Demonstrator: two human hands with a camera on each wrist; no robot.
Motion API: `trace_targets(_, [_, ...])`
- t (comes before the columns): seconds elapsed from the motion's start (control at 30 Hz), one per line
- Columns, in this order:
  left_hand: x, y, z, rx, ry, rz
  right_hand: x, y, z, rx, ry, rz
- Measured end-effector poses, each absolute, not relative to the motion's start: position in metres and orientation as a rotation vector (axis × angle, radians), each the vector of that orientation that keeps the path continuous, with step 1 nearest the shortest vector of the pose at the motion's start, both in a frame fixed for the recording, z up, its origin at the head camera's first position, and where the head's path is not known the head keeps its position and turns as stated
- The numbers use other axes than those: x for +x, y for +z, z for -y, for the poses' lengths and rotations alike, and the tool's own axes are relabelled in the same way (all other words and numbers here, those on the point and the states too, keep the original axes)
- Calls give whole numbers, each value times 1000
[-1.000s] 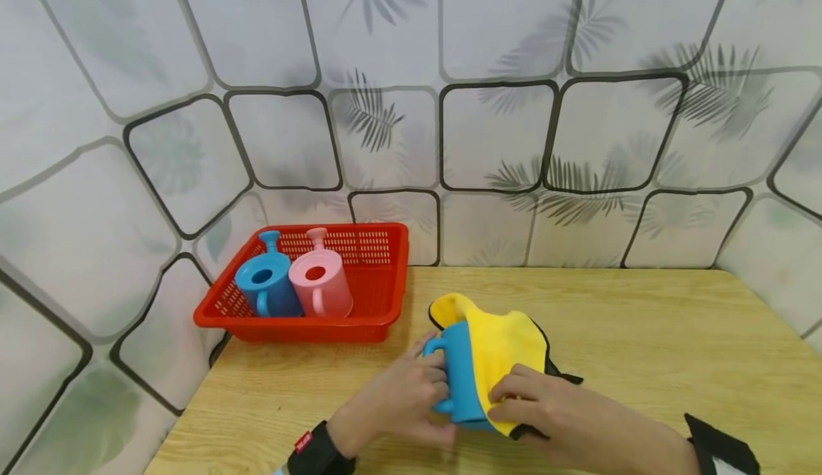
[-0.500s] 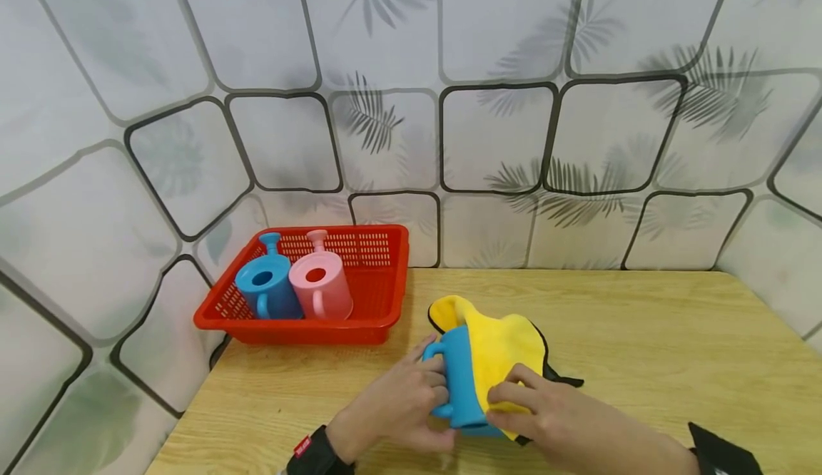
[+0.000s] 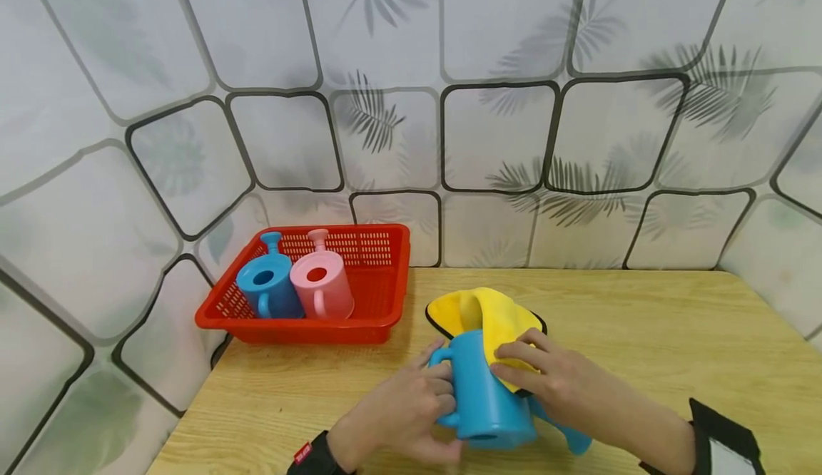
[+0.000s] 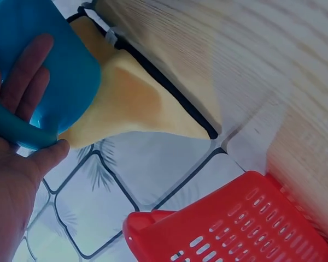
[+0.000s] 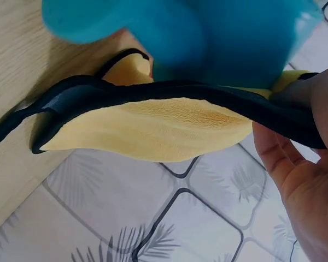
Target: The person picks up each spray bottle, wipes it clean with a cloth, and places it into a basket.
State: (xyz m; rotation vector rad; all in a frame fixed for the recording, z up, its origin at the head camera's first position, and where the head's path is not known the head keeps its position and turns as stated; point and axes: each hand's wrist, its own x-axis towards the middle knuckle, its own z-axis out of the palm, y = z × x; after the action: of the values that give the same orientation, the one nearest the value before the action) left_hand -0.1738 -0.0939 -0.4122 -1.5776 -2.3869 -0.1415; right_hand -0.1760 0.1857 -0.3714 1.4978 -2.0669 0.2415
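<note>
A blue toy watering can [image 3: 484,396] lies tilted at the front middle of the wooden table, its spout [image 3: 576,441] low on the right. My left hand [image 3: 414,400] grips its handle from the left; in the left wrist view the fingers pass through the handle [image 4: 22,128]. A yellow cloth [image 3: 491,311] with black edging drapes over the can's far upper side. My right hand [image 3: 565,379] holds the cloth against the can's right side. In the right wrist view, thumb and fingers pinch the black-edged cloth [image 5: 158,125] beneath the blue can [image 5: 229,38].
Back left on the table stands a red perforated basket [image 3: 379,329]. Inside it sit another blue watering can [image 3: 276,297] and a pink watering can [image 3: 330,293], side by side. Patterned grey-white sheeting [image 3: 398,133] rises behind and beside the table.
My right hand has moved upward with the cloth, bunching it toward the can's far end. More of the blue body and the spout now show. The left hand keeps its hold.
</note>
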Motion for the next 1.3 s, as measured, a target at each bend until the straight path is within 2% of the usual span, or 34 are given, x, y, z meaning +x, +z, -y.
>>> trace_targets(0.47, [-169,-410,89,-1619,-177,2371,-201,-375,-195,1396,305,1991])
trace_targets(0.9, [-170,-412,91,-1621,-208,2348,-199,-378,-198,1320,505,2074])
trace_targets(1.3, [-169,-414,93,-1611,-230,2349,-200,-380,-198,1363,486,1984])
